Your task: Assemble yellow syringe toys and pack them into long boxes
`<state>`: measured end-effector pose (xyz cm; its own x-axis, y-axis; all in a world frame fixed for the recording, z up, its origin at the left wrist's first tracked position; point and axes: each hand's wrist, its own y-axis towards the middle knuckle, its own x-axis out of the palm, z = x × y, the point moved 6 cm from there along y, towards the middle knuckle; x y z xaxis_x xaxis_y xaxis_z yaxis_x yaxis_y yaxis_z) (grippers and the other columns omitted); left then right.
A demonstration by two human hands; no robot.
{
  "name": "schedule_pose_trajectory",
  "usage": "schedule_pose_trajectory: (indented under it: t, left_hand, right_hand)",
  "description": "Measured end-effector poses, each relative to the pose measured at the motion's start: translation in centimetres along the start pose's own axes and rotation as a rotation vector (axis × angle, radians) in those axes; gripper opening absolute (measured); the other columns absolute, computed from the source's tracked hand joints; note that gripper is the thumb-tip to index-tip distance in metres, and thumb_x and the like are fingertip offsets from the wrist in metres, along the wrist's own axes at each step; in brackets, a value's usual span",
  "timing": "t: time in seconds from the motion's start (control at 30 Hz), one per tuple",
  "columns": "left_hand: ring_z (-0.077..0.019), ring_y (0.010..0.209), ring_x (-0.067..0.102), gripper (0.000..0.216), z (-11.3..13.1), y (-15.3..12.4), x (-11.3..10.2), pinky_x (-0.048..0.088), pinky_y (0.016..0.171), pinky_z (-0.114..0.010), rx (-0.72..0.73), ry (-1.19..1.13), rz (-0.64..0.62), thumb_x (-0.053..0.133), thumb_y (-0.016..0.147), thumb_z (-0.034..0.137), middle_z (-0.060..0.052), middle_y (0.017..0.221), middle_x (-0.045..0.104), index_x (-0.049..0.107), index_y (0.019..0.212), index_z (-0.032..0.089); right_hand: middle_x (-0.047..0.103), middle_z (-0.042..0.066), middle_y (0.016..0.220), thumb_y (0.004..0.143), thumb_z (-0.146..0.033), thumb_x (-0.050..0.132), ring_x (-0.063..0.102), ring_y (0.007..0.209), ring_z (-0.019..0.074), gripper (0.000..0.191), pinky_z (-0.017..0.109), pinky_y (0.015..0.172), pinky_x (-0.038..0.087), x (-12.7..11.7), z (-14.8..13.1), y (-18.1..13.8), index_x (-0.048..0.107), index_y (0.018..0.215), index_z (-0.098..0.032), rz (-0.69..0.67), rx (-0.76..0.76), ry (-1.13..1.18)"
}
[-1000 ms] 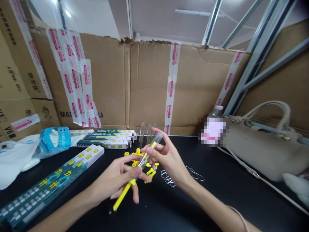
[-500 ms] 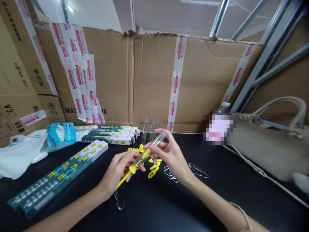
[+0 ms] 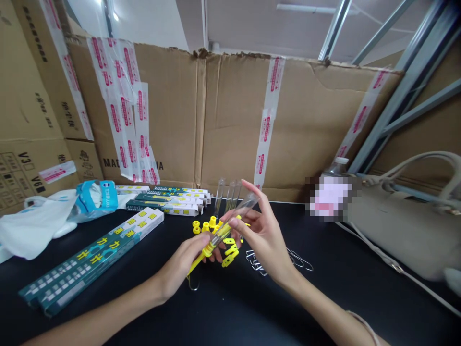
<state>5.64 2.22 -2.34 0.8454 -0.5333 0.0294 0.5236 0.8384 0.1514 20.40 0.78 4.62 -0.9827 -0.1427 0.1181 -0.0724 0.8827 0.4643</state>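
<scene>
Both hands up over the middle of the black bench [image 3: 324,298]. Right hand [image 3: 264,238] pinches a clear plastic tube [image 3: 240,211], fingers closed on its middle, index finger stretched along it. Tube is tilted, upper end toward the cardboard wall. Left hand [image 3: 187,264] grips the yellow stick [image 3: 201,257] at the tube's lower end, fingertips closed around the yellow collar; the stick's tip points down-left toward the bench. How far the stick sits inside the tube: cannot tell.

Directly under and behind the hands: a scatter of small yellow plastic parts [image 3: 212,225], partly hidden by the fingers. Three more clear tubes [image 3: 228,194] lie just behind, near the wall. Wire clips [image 3: 288,259] lie just right of the right hand, and one wire hook [image 3: 193,283] sits below the left hand.

Left side: a long green box [image 3: 93,257] lies diagonally, and a stack of similar green and white boxes [image 3: 169,202] lies along the wall. Further left are a blue packet [image 3: 95,199] and a white plastic bag [image 3: 32,226].

Right side: a beige handbag [image 3: 406,226] and a bottle [image 3: 336,168] with a blurred label. Taped cardboard wall [image 3: 223,120] closes off the back, with a metal frame [image 3: 396,96] at the right.
</scene>
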Motion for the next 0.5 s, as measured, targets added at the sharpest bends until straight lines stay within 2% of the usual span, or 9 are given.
schedule_pose_trajectory:
  t: [0.1,0.17,0.23,0.37,0.5]
  left_hand:
    - [-0.02,0.082,0.057,0.034,0.1,-0.4,-0.6,0.041,0.079,-0.031,-0.005,-0.02,0.009,0.055,0.092,0.046,-0.004,0.082,0.066,0.065,0.101,0.015]
    - [-0.0185,0.078,0.056,0.039,0.1,-0.4,-0.7,0.042,0.076,-0.031,-0.019,-0.009,0.015,0.06,0.09,0.049,-0.003,0.078,0.067,0.063,0.107,0.014]
    - [-0.0156,0.069,0.053,0.05,0.3,-0.4,-0.6,0.041,0.066,-0.029,-0.022,0.029,0.027,0.066,0.085,0.053,-0.004,0.075,0.068,0.062,0.113,0.011]
    - [-0.0068,0.047,0.037,0.07,0.5,-0.1,-1.0,0.025,0.044,-0.022,-0.055,0.039,0.092,0.072,0.077,0.058,-0.01,0.083,0.074,0.06,0.127,0.009]
    - [-0.0019,0.034,0.031,0.074,0.6,-0.4,-1.6,0.013,0.037,-0.021,-0.095,0.066,0.141,0.067,0.079,0.063,-0.016,0.081,0.077,0.062,0.126,0.006]
  right_hand:
    - [0.069,0.0,0.083,0.081,-0.032,0.076,0.058,0.055,0.0114,0.068,0.024,0.048,0.05,-0.6,0.8,0.4,0.038,0.138,-0.03,0.042,0.037,-0.015]
    - [0.068,-0.001,0.081,0.08,-0.033,0.076,0.058,0.055,0.0111,0.066,0.023,0.047,0.05,-1.0,1.2,0.6,0.039,0.134,-0.029,0.063,0.053,-0.014]
    - [0.069,-0.001,0.081,0.08,-0.034,0.076,0.059,0.055,0.0109,0.062,0.022,0.046,0.05,-1.5,1.4,0.7,0.039,0.129,-0.027,0.093,0.045,-0.002]
    - [0.069,0.0,0.087,0.079,-0.033,0.078,0.061,0.056,0.0108,0.052,0.022,0.047,0.053,-2.3,1.3,0.8,0.042,0.116,-0.026,0.132,0.0,0.044]
    - [0.068,-0.001,0.086,0.077,-0.031,0.081,0.064,0.058,0.011,0.047,0.023,0.049,0.056,-2.7,2.2,0.8,0.044,0.104,-0.025,0.098,0.035,0.086]
